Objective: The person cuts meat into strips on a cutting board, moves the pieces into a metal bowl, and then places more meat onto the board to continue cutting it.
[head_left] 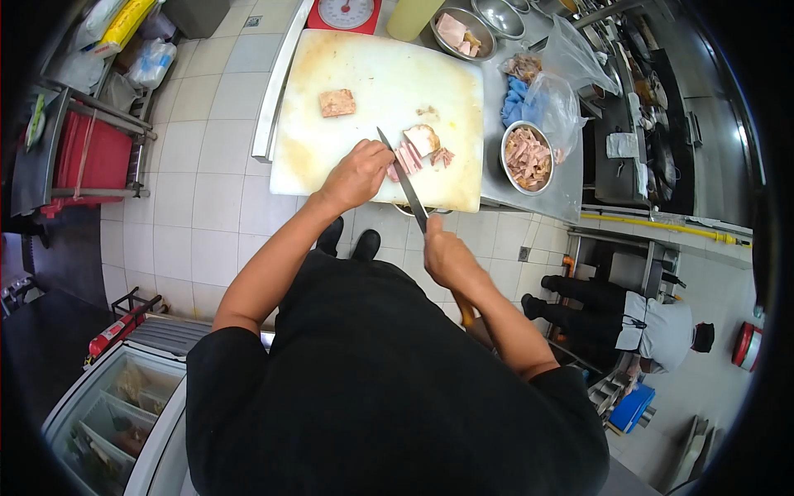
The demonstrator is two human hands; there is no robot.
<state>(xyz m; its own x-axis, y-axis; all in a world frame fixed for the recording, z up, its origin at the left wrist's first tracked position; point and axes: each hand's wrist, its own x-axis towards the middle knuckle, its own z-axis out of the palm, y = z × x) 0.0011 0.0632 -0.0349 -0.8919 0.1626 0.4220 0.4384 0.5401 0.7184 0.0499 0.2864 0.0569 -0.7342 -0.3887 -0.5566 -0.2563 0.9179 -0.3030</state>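
Note:
My right hand (451,258) is closed round the handle of a long kitchen knife (410,190), its blade pointing away from me across the cutting board (318,169). Left of the blade, my left hand (360,174) has its fingers curled down on pink meat slices (404,162), largely covering their left end. A pale, browned chunk of meat (423,140) lies just beyond the slices. Small meat scraps (442,156) sit to its right. Farther up the board rests another browned meat block (337,102), apart from both hands.
A steel bowl of cut meat (528,159) stands right of the board, near a blue glove (514,101) and clear plastic bags. Another meat bowl (460,35) and a red scale (346,15) are behind. A co-worker (653,326) is at right.

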